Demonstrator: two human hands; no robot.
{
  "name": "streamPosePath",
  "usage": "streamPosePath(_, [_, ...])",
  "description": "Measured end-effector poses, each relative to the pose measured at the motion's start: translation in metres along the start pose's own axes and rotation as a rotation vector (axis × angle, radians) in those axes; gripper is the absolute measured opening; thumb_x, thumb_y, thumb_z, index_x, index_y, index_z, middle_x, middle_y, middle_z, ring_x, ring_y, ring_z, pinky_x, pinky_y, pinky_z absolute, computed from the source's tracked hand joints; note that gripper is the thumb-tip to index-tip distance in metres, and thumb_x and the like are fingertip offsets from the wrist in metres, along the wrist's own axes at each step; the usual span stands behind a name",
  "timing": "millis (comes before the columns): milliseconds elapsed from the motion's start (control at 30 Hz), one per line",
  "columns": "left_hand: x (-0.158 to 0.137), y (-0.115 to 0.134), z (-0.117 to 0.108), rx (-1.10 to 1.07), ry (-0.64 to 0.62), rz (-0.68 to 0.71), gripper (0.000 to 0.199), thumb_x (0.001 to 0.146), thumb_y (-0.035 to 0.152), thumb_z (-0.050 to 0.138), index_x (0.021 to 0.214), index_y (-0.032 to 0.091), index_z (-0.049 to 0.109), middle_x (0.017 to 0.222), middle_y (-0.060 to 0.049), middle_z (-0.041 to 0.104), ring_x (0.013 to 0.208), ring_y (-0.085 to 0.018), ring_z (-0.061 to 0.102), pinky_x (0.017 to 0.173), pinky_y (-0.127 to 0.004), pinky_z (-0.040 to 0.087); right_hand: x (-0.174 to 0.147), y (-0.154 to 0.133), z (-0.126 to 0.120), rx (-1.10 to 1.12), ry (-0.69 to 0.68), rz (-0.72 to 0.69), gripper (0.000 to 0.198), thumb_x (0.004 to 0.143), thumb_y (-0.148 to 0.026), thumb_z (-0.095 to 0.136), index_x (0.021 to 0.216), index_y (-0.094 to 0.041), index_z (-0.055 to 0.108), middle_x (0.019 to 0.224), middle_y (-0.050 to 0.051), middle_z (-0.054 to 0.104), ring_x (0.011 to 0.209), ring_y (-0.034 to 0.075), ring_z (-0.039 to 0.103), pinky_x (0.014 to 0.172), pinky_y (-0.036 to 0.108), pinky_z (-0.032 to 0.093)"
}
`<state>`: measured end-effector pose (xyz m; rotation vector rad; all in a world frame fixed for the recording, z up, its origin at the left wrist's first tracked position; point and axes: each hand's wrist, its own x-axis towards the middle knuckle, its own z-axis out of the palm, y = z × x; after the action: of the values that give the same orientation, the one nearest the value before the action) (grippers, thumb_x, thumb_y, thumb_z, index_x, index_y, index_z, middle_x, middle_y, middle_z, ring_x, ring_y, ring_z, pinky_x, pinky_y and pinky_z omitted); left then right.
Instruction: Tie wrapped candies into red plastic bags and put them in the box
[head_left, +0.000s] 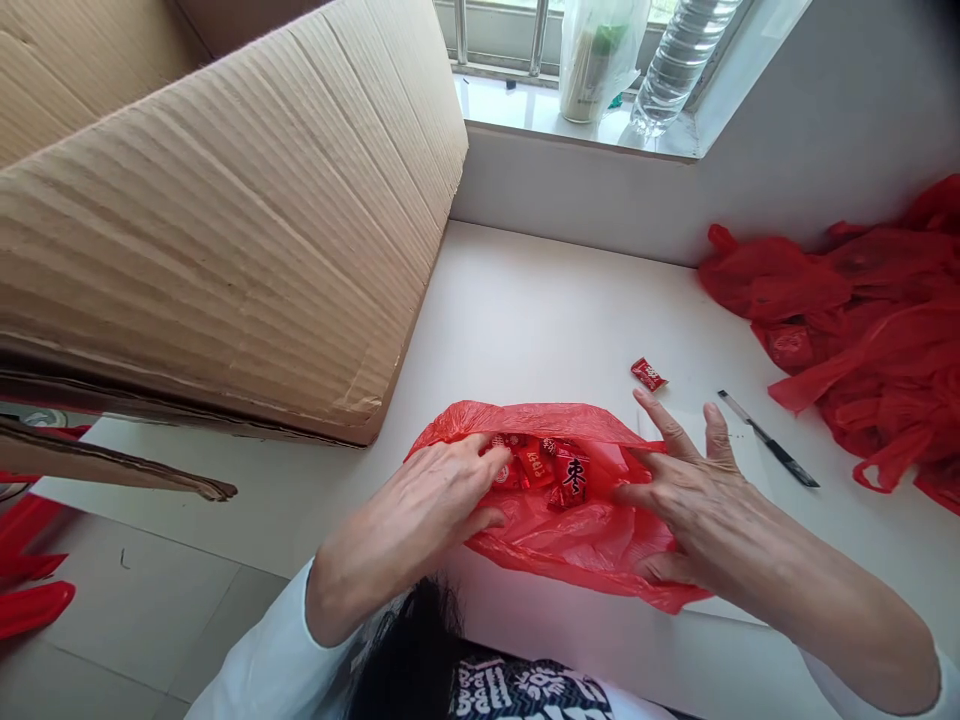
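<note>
A thin red plastic bag lies on the white table with its mouth spread towards me. Inside it are several small red wrapped packets, one with a large black character. My left hand reaches over the bag's left edge, its thumb and fingers apart near the packets. At the right side, my right hand has its fingers spread, some inside the bag's mouth and others raised outside it. Neither hand shows a packet in its grasp. A single red wrapped packet rests on the table just beyond my right fingertips.
A large open cardboard box stands at the left. To the right lie a utility knife and a heap of red plastic bags. A water bottle and a bagged cup stand on the windowsill.
</note>
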<state>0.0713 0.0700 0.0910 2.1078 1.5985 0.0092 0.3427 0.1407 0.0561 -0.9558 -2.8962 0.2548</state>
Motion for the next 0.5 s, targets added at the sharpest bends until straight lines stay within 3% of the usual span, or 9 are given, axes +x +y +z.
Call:
streamPosePath(67, [0.009, -0.002, -0.002, 0.013, 0.050, -0.041, 0.023, 0.096, 0.024, 0.052, 0.119, 0.023, 0.051, 0.111, -0.005, 0.061, 0.100, -0.024, 0.062, 0.085, -0.040, 0.049, 0.002, 0.002, 0.000, -0.033, 0.051, -0.015, 0.020, 0.065, -0.036, 0.078, 0.080, -0.028, 0.068, 0.081, 0.006, 0.063, 0.147, 0.038, 0.014, 0.115, 0.065, -0.012])
streamPosePath(167, [0.024, -0.011, -0.001, 0.049, 0.112, -0.085, 0.037, 0.098, 0.026, 0.045, 0.135, 0.018, 0.040, 0.117, -0.011, 0.061, 0.107, -0.029, 0.060, 0.090, -0.045, 0.046, 0.010, 0.001, -0.003, -0.122, 0.089, -0.025, 0.035, 0.066, -0.027, 0.078, 0.098, -0.025, 0.067, 0.089, 0.009, 0.063, 0.147, 0.040, 0.012, 0.114, 0.067, -0.010])
streamPosePath(233, [0.030, -0.017, 0.001, 0.070, 0.131, -0.081, 0.052, 0.098, 0.022, 0.045, 0.146, 0.017, 0.027, 0.130, -0.015, 0.056, 0.120, -0.031, 0.055, 0.098, -0.046, 0.043, 0.015, -0.002, -0.006, -0.131, 0.086, -0.034, 0.041, 0.064, -0.023, 0.079, 0.103, -0.025, 0.067, 0.093, 0.010, 0.064, 0.147, 0.042, 0.010, 0.113, 0.069, -0.007])
streamPosePath(300, [0.029, -0.020, 0.003, 0.082, 0.139, -0.059, 0.057, 0.097, 0.019, 0.045, 0.149, 0.017, 0.021, 0.141, -0.016, 0.050, 0.129, -0.031, 0.050, 0.104, -0.046, 0.040, 0.016, -0.004, -0.009, -0.084, 0.084, -0.040, 0.043, 0.063, -0.030, 0.082, 0.103, -0.029, 0.068, 0.090, 0.008, 0.065, 0.146, 0.044, 0.014, 0.112, 0.073, 0.000])
streamPosePath(400, [0.013, -0.013, -0.001, 0.081, 0.128, -0.003, 0.041, 0.100, 0.023, 0.043, 0.140, 0.021, 0.039, 0.129, -0.011, 0.059, 0.115, -0.028, 0.060, 0.092, -0.041, 0.048, 0.009, -0.001, -0.018, -0.029, 0.021, -0.025, 0.037, 0.074, -0.034, 0.075, 0.110, -0.031, 0.068, 0.098, 0.007, 0.067, 0.135, 0.042, 0.039, 0.106, 0.072, 0.028])
streamPosePath(467, [-0.004, -0.004, -0.010, 0.069, 0.117, 0.056, 0.032, 0.099, 0.031, 0.048, 0.130, 0.024, 0.049, 0.111, -0.006, 0.067, 0.098, -0.025, 0.066, 0.079, -0.037, 0.051, 0.000, 0.006, -0.028, 0.037, -0.063, -0.023, 0.036, 0.087, -0.026, 0.060, 0.123, -0.032, 0.061, 0.116, 0.007, 0.066, 0.117, 0.032, 0.059, 0.093, 0.054, 0.051])
streamPosePath(500, [-0.013, 0.000, -0.015, 0.049, 0.114, 0.107, 0.032, 0.096, 0.034, 0.054, 0.127, 0.026, 0.051, 0.107, -0.004, 0.067, 0.094, -0.023, 0.067, 0.076, -0.034, 0.052, -0.006, 0.010, -0.033, 0.085, -0.103, -0.042, 0.040, 0.092, -0.022, 0.052, 0.130, -0.034, 0.056, 0.125, 0.006, 0.063, 0.109, 0.026, 0.064, 0.085, 0.043, 0.057])
